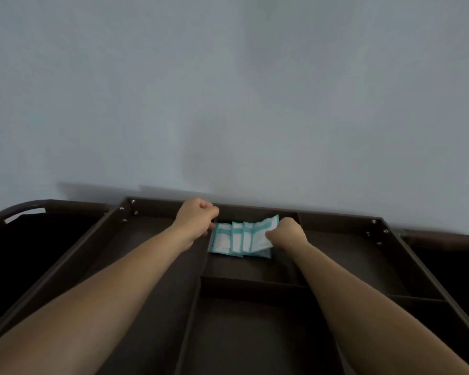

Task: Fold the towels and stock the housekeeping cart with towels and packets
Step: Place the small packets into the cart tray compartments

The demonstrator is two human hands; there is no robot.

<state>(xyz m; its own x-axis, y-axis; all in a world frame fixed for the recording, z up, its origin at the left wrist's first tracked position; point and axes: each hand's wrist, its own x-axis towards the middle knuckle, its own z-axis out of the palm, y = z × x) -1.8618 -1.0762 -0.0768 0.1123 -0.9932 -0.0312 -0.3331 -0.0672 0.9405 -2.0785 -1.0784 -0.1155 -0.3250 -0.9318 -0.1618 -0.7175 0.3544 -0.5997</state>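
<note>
Pinching one packet by its edge, the right hand holds something light, floppy, probably slick; left hand curls beside the row, grip unclear.

Cart top: dark brown tray, split by low walls into compartments. Long compartment at left, smaller ones in the middle and at right. Far middle compartment holds four teal-and-white packets, overlapped in a row on its floor, the rightmost tilted up.

Left hand, right hand, both curled.
</note>
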